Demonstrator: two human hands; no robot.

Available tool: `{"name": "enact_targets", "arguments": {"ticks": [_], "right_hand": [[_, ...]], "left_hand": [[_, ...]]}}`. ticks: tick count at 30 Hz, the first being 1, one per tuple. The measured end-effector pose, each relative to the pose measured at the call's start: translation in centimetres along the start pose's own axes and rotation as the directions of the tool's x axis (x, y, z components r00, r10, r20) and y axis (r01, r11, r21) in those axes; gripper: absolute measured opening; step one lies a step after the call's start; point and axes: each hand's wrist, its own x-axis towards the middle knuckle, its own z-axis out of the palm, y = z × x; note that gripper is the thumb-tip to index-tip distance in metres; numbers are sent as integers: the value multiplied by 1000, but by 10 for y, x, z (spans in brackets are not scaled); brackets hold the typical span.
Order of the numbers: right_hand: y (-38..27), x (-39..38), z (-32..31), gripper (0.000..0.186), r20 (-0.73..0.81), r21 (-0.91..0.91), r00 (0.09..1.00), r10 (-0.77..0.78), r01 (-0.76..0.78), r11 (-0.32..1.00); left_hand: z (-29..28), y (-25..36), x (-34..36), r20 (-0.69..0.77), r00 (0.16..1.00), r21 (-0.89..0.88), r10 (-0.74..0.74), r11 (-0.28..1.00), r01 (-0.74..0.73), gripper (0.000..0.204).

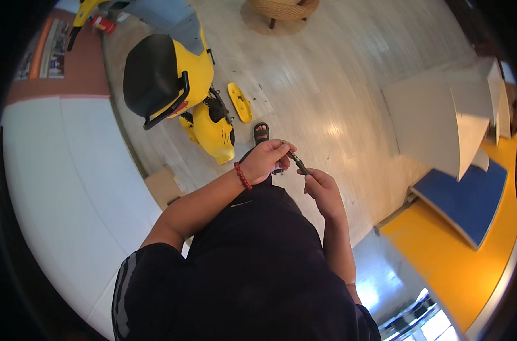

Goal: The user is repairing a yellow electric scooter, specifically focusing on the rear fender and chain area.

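Note:
In front of my body, both hands meet on a slim dark rod-shaped tool (299, 163); its exact kind is too small to make out. My left hand (268, 158), with a red bead bracelet (242, 176) at the wrist, is closed on its upper end. The lower end is pinched between the thumb and fingers of my right hand (324, 192). Beyond my left hand stands a yellow scooter (197, 77) with a black seat (151, 71). On the floor beside its rear wheel lies a long yellow cover piece (239, 103).
White cabinets (65, 187) run along the left, with a cardboard-brown box (163, 184) by their base. At right are a yellow counter (434, 250), a blue panel (466, 196) and white angular furniture (423, 113). A wicker stool (284, 8) and red fire extinguisher (103, 24) stand farther off.

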Motion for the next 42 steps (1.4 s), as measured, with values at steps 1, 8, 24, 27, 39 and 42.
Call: {"name": "enact_targets", "arguments": {"ticks": [1, 8, 24, 27, 39, 42], "right_hand": [[-14, 15, -7, 25, 25, -68, 1000, -5, 7, 998], [-80, 104, -33, 17, 274, -425, 961, 26, 96, 900], [-215, 310, -66, 16, 661, -717, 674, 330, 438, 542], [-227, 342, -70, 20, 598, -796, 704, 383, 466, 386], [-164, 388, -42, 21, 429, -845, 887, 168, 329, 422], [-102, 447, -46, 19, 465, -839, 868, 177, 367, 402]], "left_hand": [[1, 12, 11, -26, 999, 3, 20, 1000, -20, 20], [9, 75, 45, -125, 976, 323, 177, 938, -129, 20], [23, 59, 89, -643, 672, 137, 367, 919, -370, 23], [30, 49, 88, -694, 621, 112, 363, 907, -406, 23], [-62, 23, 54, -709, 645, 143, 285, 954, -265, 23], [-123, 11, 74, -666, 715, 234, 212, 970, -70, 22]]}}
